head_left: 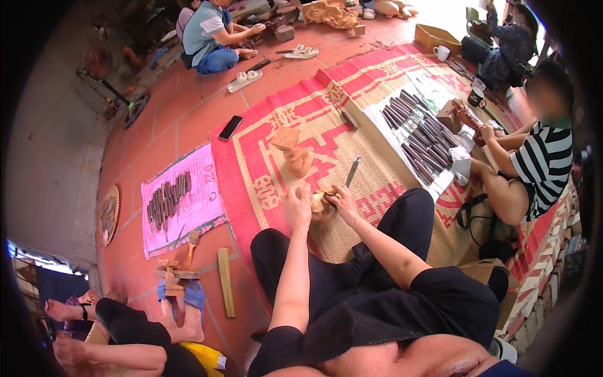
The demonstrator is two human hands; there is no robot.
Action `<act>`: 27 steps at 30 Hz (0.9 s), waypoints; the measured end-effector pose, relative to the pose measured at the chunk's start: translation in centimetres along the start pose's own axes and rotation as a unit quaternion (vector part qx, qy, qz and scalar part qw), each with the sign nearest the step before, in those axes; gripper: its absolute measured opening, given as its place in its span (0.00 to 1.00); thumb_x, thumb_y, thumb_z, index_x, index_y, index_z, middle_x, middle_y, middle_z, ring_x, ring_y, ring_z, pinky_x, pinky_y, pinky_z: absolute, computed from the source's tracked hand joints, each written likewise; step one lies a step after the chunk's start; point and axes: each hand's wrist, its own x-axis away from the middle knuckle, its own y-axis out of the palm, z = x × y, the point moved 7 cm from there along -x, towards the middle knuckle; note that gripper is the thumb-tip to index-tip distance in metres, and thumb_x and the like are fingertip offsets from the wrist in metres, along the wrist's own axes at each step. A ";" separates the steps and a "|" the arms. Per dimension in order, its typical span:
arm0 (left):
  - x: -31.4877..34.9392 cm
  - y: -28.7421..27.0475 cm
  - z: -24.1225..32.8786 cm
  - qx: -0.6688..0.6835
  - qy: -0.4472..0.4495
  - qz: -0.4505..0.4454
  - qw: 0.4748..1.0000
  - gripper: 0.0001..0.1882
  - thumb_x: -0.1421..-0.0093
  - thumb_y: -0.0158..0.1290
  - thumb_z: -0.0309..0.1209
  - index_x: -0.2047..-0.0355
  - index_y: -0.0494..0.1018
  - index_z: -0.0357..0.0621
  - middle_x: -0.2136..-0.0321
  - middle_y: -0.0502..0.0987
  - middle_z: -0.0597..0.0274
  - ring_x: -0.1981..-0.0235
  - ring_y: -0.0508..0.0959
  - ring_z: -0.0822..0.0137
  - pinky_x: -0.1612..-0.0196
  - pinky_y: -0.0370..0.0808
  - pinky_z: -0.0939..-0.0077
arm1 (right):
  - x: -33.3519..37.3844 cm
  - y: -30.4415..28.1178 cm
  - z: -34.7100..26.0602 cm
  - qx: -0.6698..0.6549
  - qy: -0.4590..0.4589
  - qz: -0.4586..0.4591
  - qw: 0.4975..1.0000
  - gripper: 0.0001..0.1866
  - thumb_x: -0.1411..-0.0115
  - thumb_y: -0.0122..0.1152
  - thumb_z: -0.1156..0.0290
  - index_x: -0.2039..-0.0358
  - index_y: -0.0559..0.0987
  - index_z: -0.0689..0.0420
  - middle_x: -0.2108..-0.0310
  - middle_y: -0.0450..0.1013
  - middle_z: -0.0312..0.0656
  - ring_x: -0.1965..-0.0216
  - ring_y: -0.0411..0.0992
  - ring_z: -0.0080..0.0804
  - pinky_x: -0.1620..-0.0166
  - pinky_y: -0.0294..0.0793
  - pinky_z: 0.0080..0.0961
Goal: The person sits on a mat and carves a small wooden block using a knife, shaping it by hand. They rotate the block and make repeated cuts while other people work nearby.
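A small pale-yellow wood carving is held low above my crossed legs. My left hand is closed round its left side. My right hand is closed at its right side, its fingertips against the wood. A slim, dark grey-green chisel slants up from my right fingers; its lower end is hidden by the hand. Just beyond my hands, a reddish-brown wooden figure with a blocky top stands on the red and straw-coloured mat.
Many chisels lie on a pink sheet at left, more chisels on a white sheet at right. A phone, brush and wooden strip lie around. People sit at left, right and far side.
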 end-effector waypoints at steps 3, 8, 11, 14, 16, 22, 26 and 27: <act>0.1 0.7 0.0 0.000 0.020 0.004 1.000 0.24 0.42 0.50 0.56 0.58 0.73 0.50 0.61 0.73 0.47 0.59 0.75 0.47 0.57 0.71 0.54 | 0.7 1.4 -2.3 -0.084 -0.024 -0.013 0.996 0.16 0.47 0.64 0.68 0.60 0.75 0.62 0.53 0.68 0.43 0.51 0.68 0.35 0.48 0.67 0.28; 0.0 0.4 0.9 0.010 0.018 0.010 1.000 0.24 0.42 0.51 0.55 0.58 0.73 0.49 0.61 0.73 0.45 0.59 0.75 0.46 0.57 0.71 0.53 | 0.8 1.3 1.0 -0.050 -0.023 -0.025 0.998 0.20 0.51 0.68 0.70 0.58 0.76 0.63 0.56 0.68 0.41 0.55 0.68 0.31 0.53 0.68 0.26; -0.2 -0.4 -0.5 0.024 -0.009 0.025 0.999 0.23 0.42 0.51 0.55 0.60 0.74 0.50 0.62 0.74 0.46 0.60 0.75 0.46 0.57 0.72 0.54 | 0.4 0.3 1.0 0.077 -0.041 -0.037 0.996 0.15 0.54 0.69 0.71 0.66 0.76 0.62 0.55 0.70 0.44 0.54 0.69 0.37 0.52 0.69 0.31; -0.3 -0.9 -0.6 0.013 -0.021 0.021 0.999 0.23 0.43 0.52 0.56 0.63 0.75 0.50 0.63 0.75 0.46 0.61 0.75 0.46 0.58 0.72 0.54 | 0.4 0.6 -2.3 0.079 -0.102 -0.019 0.991 0.13 0.55 0.69 0.72 0.72 0.74 0.62 0.54 0.70 0.47 0.54 0.69 0.43 0.50 0.69 0.35; 0.0 -0.9 0.0 0.006 -0.025 0.022 0.999 0.23 0.43 0.52 0.55 0.62 0.75 0.49 0.63 0.74 0.47 0.60 0.76 0.48 0.58 0.72 0.57 | 1.0 1.6 -5.4 0.086 -0.145 -0.026 0.985 0.13 0.55 0.69 0.75 0.68 0.76 0.61 0.53 0.69 0.45 0.54 0.70 0.40 0.50 0.70 0.32; 0.4 0.4 0.4 0.025 0.012 0.067 0.997 0.22 0.45 0.53 0.56 0.62 0.74 0.52 0.62 0.74 0.50 0.61 0.76 0.47 0.61 0.72 0.50 | 0.6 1.4 0.6 -0.079 -0.060 -0.065 0.993 0.22 0.53 0.68 0.78 0.56 0.75 0.62 0.53 0.67 0.43 0.58 0.70 0.32 0.54 0.72 0.24; 0.2 0.0 -1.4 0.041 -0.036 0.035 0.998 0.24 0.45 0.52 0.57 0.61 0.73 0.51 0.61 0.73 0.49 0.59 0.75 0.47 0.59 0.71 0.49 | 1.9 -0.2 -0.7 0.117 -0.112 -0.074 0.984 0.18 0.55 0.69 0.76 0.62 0.78 0.63 0.49 0.68 0.46 0.53 0.69 0.40 0.49 0.69 0.30; 0.0 0.0 -1.2 0.042 -0.027 0.037 0.998 0.25 0.45 0.52 0.57 0.60 0.73 0.51 0.61 0.73 0.49 0.59 0.75 0.47 0.59 0.71 0.49 | 1.5 -0.3 -0.8 0.100 -0.105 -0.058 0.988 0.18 0.55 0.69 0.76 0.62 0.78 0.63 0.49 0.68 0.45 0.52 0.69 0.40 0.48 0.68 0.30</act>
